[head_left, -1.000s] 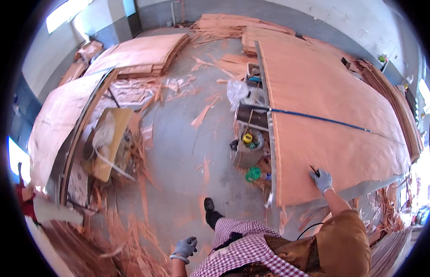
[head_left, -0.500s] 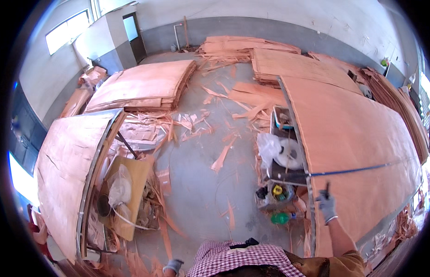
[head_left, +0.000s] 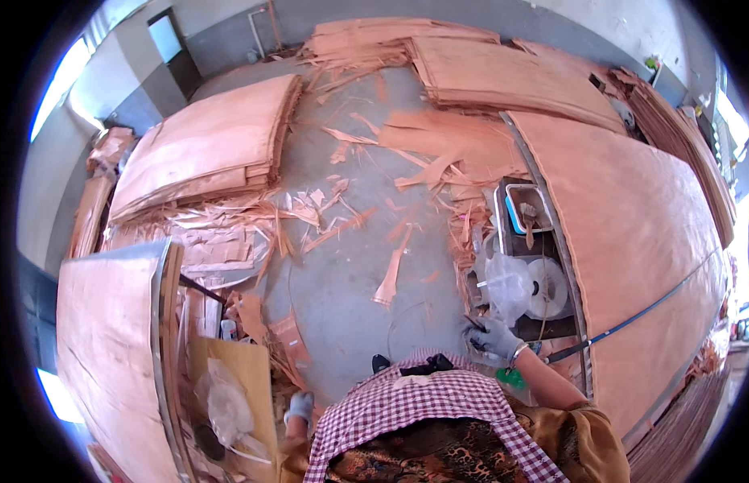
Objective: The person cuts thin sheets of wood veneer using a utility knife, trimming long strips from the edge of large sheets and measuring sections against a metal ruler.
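Observation:
My right hand [head_left: 497,340], in a grey glove, is closed around a slim dark tool [head_left: 474,323] whose kind I cannot make out. It hovers left of the right table, just below a clear plastic bag [head_left: 507,283] and a white roll [head_left: 547,288]. Across the wood veneer sheet [head_left: 632,209] on that table lies a long thin blue rod [head_left: 644,307], its dark end near my right wrist. Low beside my checked apron hangs my left hand [head_left: 299,406], also gloved. Its fingers are too small and unclear to read, and no held thing shows.
A second veneer-topped table [head_left: 109,322] stands at left, beside a yellowish board [head_left: 258,386] bearing a plastic bag. Veneer stacks [head_left: 205,145] lie farther back. Torn strips [head_left: 395,270] litter the grey floor [head_left: 350,322]. A blue-and-white tray [head_left: 526,208] sits on a shelf by the right table.
My right hand has moved left with the dark tool, from above the veneer sheet to beside the table. My left hand shows higher in view. The whole view has tilted downward.

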The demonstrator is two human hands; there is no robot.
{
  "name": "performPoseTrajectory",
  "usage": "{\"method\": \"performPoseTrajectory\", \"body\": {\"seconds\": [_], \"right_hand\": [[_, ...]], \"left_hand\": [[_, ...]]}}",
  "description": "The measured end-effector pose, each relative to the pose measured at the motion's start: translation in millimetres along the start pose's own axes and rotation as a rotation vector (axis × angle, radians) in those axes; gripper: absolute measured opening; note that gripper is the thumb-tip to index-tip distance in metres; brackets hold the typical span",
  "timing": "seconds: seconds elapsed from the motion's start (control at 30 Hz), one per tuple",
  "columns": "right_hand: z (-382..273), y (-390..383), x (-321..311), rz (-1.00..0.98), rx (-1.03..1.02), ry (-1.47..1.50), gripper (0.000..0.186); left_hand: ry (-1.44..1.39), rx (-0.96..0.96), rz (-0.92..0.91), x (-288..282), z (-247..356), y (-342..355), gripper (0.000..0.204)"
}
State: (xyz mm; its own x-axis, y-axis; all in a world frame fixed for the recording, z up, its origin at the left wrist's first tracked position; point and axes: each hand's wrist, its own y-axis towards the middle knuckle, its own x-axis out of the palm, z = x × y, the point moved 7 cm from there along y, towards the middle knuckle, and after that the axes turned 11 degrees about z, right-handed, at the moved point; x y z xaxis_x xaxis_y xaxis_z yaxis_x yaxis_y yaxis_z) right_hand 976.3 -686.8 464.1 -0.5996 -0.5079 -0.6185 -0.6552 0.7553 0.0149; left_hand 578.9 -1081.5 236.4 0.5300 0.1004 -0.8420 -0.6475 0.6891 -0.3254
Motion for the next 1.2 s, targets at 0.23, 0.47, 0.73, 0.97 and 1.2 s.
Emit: {"method": "performPoseTrajectory", "body": {"seconds": [0.23,0.47,0.73,0.97,1.2], "right_hand": [[48.2,111.4,11.8,0.041,0.392,0.132,0.023],[110.6,272.1,-5.1,0.106,0.586,0.372,0.022],[108.8,458.3,-65.5,0.038,0.319,-0.020,0.021],[154.7,536.3,-83.7,0.111,0.555,-0.034,0.023],[158.1,588.4,-104.5,0.249,0.790,0.021,0.021]], "left_hand": [[-0.192,0.290,0.156,-113.8,227.0,267.6,0.026],[-0.278,-0.159,-0.599,-82.8,330.0,368.2,0.036],[-0.225,-0.387,-0.518,-102.1,182.2,465.8,0.029],[0.049,-0.256,-0.533,-124.8,188.8,616.3,0.021],[-0.229,-0.048,-0.375,-142.5,333.1,919.9,0.017]]}}
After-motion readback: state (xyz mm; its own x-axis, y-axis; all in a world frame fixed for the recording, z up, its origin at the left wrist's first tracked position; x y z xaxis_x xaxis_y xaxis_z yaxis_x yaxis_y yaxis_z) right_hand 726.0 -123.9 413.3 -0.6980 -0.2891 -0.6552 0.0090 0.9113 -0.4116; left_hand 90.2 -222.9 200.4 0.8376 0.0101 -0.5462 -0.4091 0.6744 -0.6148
